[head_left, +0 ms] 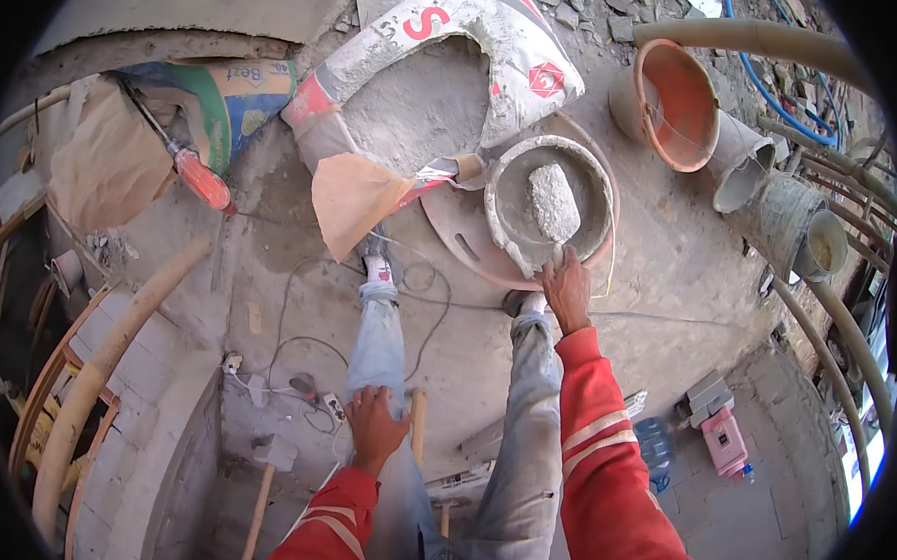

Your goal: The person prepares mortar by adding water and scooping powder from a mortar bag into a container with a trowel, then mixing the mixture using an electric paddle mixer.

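My right hand [568, 290] grips the handle of a trowel [558, 253]. The blade, largely hidden beneath a thick lump of wet mortar [552, 199], is over the mouth of a round bucket [495, 222]. Grey wet mix shows inside that bucket, which stands on a pinkish lid or board [455, 235]. Fingers spread, my left hand [377, 432] lies on my left leg near the knee and holds nothing. Beyond the bucket is a torn-open mortar bag [524, 48] with grey powder [431, 104] in it.
An orange-lined bucket [676, 105] and several dirty pails [748, 173] lie tipped at right. A red-bodied power tool with a mixing rod [203, 177] rests at left by a paper bag [103, 160]. Cables [306, 339] cross the floor, and wooden poles [104, 385] stand on both sides.
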